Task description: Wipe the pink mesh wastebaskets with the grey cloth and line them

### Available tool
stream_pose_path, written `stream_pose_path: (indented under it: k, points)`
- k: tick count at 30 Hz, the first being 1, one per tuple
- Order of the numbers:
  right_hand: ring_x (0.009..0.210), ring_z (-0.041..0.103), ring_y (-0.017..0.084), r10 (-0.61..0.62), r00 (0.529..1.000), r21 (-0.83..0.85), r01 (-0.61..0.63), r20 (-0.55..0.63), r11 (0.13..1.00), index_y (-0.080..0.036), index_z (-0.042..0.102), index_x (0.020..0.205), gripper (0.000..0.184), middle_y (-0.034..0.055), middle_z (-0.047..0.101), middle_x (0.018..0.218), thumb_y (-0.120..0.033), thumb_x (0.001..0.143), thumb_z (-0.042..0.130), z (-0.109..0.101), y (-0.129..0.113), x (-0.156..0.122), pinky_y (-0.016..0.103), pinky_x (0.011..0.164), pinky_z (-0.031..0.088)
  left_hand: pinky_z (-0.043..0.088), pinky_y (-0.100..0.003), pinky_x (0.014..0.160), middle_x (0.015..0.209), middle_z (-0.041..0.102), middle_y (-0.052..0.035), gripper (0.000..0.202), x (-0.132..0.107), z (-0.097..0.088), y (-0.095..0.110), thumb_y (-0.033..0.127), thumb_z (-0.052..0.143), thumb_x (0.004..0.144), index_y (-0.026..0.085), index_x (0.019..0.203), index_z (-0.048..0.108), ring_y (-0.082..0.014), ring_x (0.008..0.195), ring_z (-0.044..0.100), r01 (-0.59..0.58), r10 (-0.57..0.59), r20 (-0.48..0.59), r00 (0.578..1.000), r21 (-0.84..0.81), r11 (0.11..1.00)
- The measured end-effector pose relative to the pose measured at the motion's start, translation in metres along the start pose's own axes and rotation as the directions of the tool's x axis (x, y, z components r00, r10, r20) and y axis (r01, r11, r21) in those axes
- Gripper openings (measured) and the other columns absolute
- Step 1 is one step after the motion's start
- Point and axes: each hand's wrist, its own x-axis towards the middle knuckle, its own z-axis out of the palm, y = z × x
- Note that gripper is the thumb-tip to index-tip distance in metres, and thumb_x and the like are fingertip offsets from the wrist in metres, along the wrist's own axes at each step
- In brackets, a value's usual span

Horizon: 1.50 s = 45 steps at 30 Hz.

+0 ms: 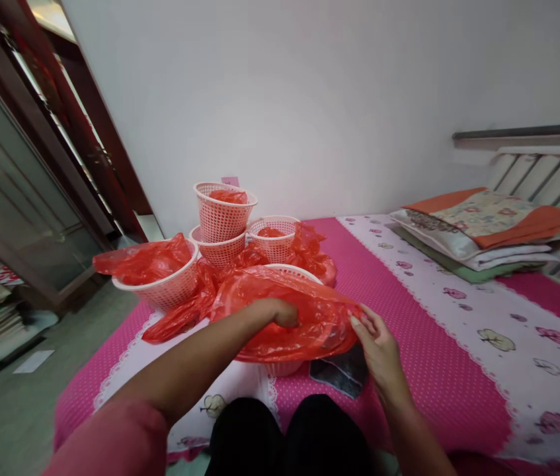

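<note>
A red plastic bag (322,324) is spread wide over a pale pink mesh basket (283,369) in front of me. My left hand (285,313) reaches down into the bag's opening; its fingers are hidden in the red film. At the right end of the opening, my right hand (376,340) pinches the bag's edge between thumb and fingers. Most of this basket is covered by the bag, with its rear rim and a bit of its lower side showing. A dark grey cloth-like piece (342,370) lies under the bag's right side.
Behind stand another lined basket (160,291), two stacked baskets (224,221) and a further basket (274,238), all with red plastic in or around them. Folded fabrics (488,225) lie at the right on the pink patterned bedcover (408,317). A white wall (284,99) rises behind.
</note>
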Motion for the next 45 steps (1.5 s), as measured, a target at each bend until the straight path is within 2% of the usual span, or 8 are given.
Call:
stream_pose_path:
  k: [3, 5, 9, 11, 15, 23, 36, 45]
  points:
    - [0.131, 0.068, 0.035, -0.102, 0.994, -0.074, 0.099, -0.03, 0.992, -0.019, 0.06, 0.148, 0.082, 0.0203, 0.066, 0.147, -0.062, 0.08, 0.078, -0.008, -0.006, -0.017, 0.055, 0.113, 0.053, 0.057, -0.05, 0.101, 0.108, 0.082, -0.0114, 0.016, -0.057, -0.02, -0.001, 0.03, 0.076, 0.092, 0.019, 0.1, 0.081, -0.0335, 0.104, 0.077, -0.015, 0.014, 0.024, 1.0, 0.056, 0.998]
    - [0.129, 0.068, 0.035, -0.242, 0.968, -0.203, 0.226, -0.059, 0.953, -0.02, 0.06, 0.148, 0.073, 0.0198, 0.065, 0.147, -0.057, 0.087, 0.074, -0.012, -0.013, -0.035, 0.057, 0.111, 0.054, 0.052, -0.048, 0.111, 0.13, 0.079, -0.0095, 0.031, -0.107, -0.021, -0.008, 0.04, 0.063, 0.101, 0.026, 0.124, 0.078, -0.0305, 0.122, 0.073, -0.068, 0.054, -0.29, 0.956, -0.038, 0.997]
    - [0.127, 0.067, 0.034, -0.635, 0.764, -0.428, 0.614, 0.112, 0.663, -0.023, 0.065, 0.143, 0.046, 0.0163, 0.071, 0.136, -0.036, 0.099, 0.065, -0.005, -0.029, -0.074, 0.059, 0.111, 0.053, 0.057, -0.044, 0.105, 0.114, 0.082, -0.0089, 0.032, -0.186, 0.017, -0.035, 0.045, 0.066, 0.096, 0.027, 0.119, 0.08, -0.0298, 0.113, 0.075, -0.082, -0.156, -0.786, 0.598, -0.253, 0.964]
    - [0.128, 0.067, 0.033, -0.746, 0.595, -0.397, 0.789, 0.301, 0.469, -0.025, 0.064, 0.143, 0.042, 0.0146, 0.073, 0.132, -0.025, 0.101, 0.062, 0.007, -0.033, -0.088, 0.059, 0.111, 0.052, 0.059, -0.044, 0.099, 0.113, 0.081, -0.0093, 0.029, -0.204, 0.048, -0.047, 0.042, 0.067, 0.094, 0.027, 0.114, 0.081, -0.0298, 0.109, 0.075, -0.054, -0.192, -0.83, 0.525, -0.257, 0.965]
    - [0.135, 0.062, 0.034, -0.673, 0.442, -0.365, 0.892, 0.592, 0.266, -0.025, 0.061, 0.146, 0.047, 0.0144, 0.071, 0.137, -0.018, 0.1, 0.063, 0.032, -0.028, -0.098, 0.058, 0.113, 0.052, 0.06, -0.042, 0.099, 0.119, 0.079, -0.0098, 0.028, -0.211, 0.1, -0.057, 0.032, 0.065, 0.096, 0.029, 0.12, 0.079, -0.0286, 0.111, 0.075, -0.061, -0.145, -0.803, 0.578, -0.22, 0.973]
    - [0.127, 0.065, 0.032, -0.587, 0.48, -0.472, 0.863, 0.652, 0.181, -0.021, 0.059, 0.146, 0.052, 0.0138, 0.071, 0.127, -0.007, 0.096, 0.059, 0.039, -0.004, -0.088, 0.058, 0.115, 0.05, 0.061, -0.042, 0.095, 0.116, 0.079, -0.0105, 0.025, -0.216, 0.137, -0.066, 0.034, 0.063, 0.098, 0.029, 0.115, 0.081, -0.0282, 0.108, 0.075, -0.062, -0.192, -0.676, 0.711, -0.333, 0.941]
    - [0.095, 0.068, 0.023, -0.57, 0.37, -0.384, 0.918, 0.734, 0.101, -0.022, 0.071, 0.111, 0.035, 0.0071, 0.077, 0.1, -0.002, 0.098, 0.046, 0.04, 0.004, -0.083, 0.042, 0.095, 0.048, 0.061, -0.03, 0.065, 0.103, 0.08, -0.0115, 0.064, -0.162, 0.078, -0.056, 0.068, 0.087, 0.073, 0.019, 0.107, 0.065, -0.0223, 0.081, 0.079, -0.108, -0.651, -0.275, 0.707, -0.952, 0.285]
    - [0.092, 0.069, 0.023, -0.586, 0.369, -0.327, 0.927, 0.721, 0.182, -0.02, 0.07, 0.114, 0.032, 0.0059, 0.076, 0.097, -0.004, 0.101, 0.046, 0.022, -0.004, -0.13, 0.043, 0.097, 0.053, 0.054, -0.024, 0.052, 0.072, 0.074, 0.0008, 0.057, -0.169, 0.101, -0.051, 0.048, 0.096, 0.061, 0.019, 0.096, 0.06, -0.0146, 0.053, 0.069, -0.168, -0.703, -0.317, 0.637, -0.947, 0.275]
